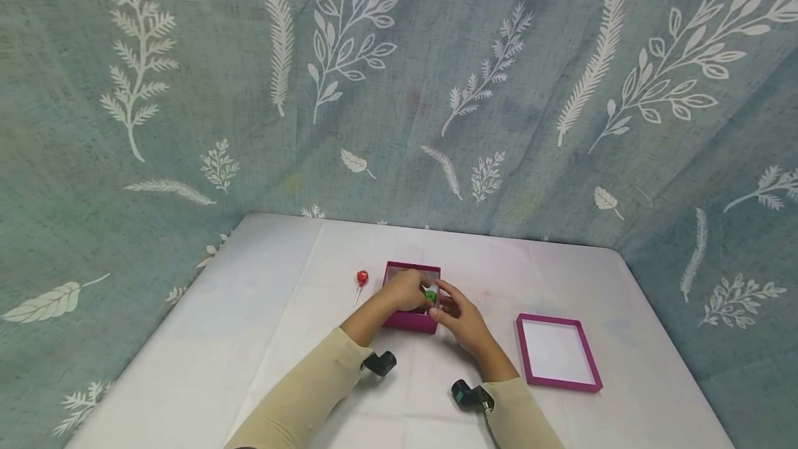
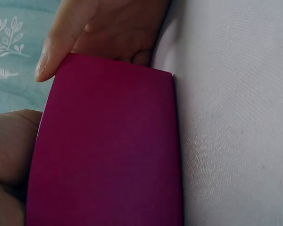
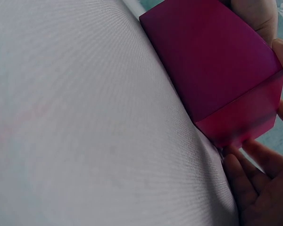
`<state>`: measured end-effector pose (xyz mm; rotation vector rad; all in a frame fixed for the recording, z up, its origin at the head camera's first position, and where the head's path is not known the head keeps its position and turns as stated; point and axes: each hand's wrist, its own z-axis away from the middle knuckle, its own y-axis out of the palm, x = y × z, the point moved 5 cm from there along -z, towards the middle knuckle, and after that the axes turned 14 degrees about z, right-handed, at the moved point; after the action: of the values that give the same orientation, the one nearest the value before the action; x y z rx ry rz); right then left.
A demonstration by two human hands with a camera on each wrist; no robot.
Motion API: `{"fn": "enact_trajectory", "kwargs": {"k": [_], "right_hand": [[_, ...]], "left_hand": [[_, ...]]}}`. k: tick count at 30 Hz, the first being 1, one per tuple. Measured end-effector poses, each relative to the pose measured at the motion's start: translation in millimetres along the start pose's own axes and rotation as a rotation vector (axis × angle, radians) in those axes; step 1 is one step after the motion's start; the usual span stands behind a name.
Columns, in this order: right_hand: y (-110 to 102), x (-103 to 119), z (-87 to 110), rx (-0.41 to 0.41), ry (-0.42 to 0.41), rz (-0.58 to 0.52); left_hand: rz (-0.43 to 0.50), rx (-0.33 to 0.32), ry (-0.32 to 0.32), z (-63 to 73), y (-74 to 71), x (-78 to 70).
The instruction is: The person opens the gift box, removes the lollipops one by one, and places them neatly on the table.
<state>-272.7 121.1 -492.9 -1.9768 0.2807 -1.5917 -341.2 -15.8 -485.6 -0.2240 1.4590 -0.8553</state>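
A magenta box stands open on the table, its front wall towards me. My left hand reaches over the near wall into it, fingers partly hidden inside. Close to those fingertips, at the box's right side, shows a green-wrapped candy; I cannot tell whether the left hand pinches it. My right hand holds the box at its right end, the thumb at the front corner of the rim. In the right wrist view, the right fingers touch the end wall low down. A red lollipop lies left of the box.
The box's magenta lid lies to the right, white inside facing up. A white cloth covers the table. Behind it and at both sides hangs a blue-green leaf-patterned curtain. Each sleeve carries a small black wrist camera.
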Motion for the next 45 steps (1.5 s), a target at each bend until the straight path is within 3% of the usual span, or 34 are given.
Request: {"fn": "enact_trajectory", "kwargs": {"k": [8, 17, 32, 45], "right_hand": [[0, -1, -0.3, -0.002, 0.004, 0.0], [-1, 2, 0.1, -0.011, 0.004, -0.016], [-2, -2, -0.8, -0.017, 0.021, -0.015], [-2, -3, -2.0, -0.009, 0.016, -0.018]], "left_hand": [[-0.012, 0.018, -0.001, -1.1, 1.7, 0.4], [-0.047, 0.03, 0.042, -1.6, 0.9, -2.1], [0.09, 0.131, 0.027, 7.0, -2.7, -10.8], [-0.055, 0.156, 0.055, 6.7, -3.3, -11.1]]}}
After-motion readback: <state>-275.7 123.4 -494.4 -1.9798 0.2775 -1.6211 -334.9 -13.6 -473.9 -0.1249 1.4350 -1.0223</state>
